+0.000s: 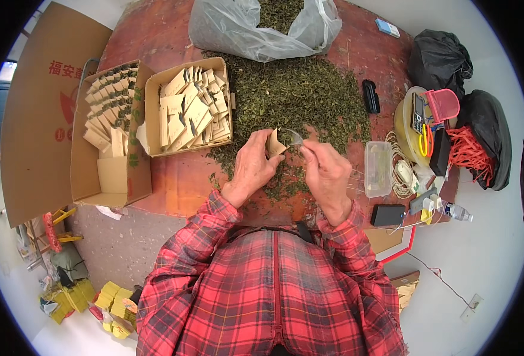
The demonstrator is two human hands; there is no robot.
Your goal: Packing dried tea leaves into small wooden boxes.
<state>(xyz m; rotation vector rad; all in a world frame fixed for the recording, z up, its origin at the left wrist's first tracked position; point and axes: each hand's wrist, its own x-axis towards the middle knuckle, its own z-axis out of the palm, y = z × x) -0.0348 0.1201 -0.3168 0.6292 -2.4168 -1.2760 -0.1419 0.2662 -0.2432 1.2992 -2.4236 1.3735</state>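
Observation:
My left hand [254, 163] holds a small brown paper packet [276, 143] over the table. In my right hand [326, 171], between thumb and forefinger, is a small clear plastic scoop [292, 137], its end at the packet's edge. Whether leaves lie in the scoop cannot be told. Beneath and beyond both hands spreads a heap of dried green leaves [288, 93] on the red wooden table [168, 189]. Left of the heap, a cardboard box [189, 150] is filled with loose brown packets [195, 113]. Farther left, a longer cardboard box [137, 178] holds packets in upright rows.
A translucent plastic bag [266, 44] of leaves stands at the back. To the right are a clear plastic container [377, 169], a black case [371, 96], a round tub [403, 120] with scissors [425, 140] and a phone, a coiled cable, a black box [387, 215] and a power strip [422, 201].

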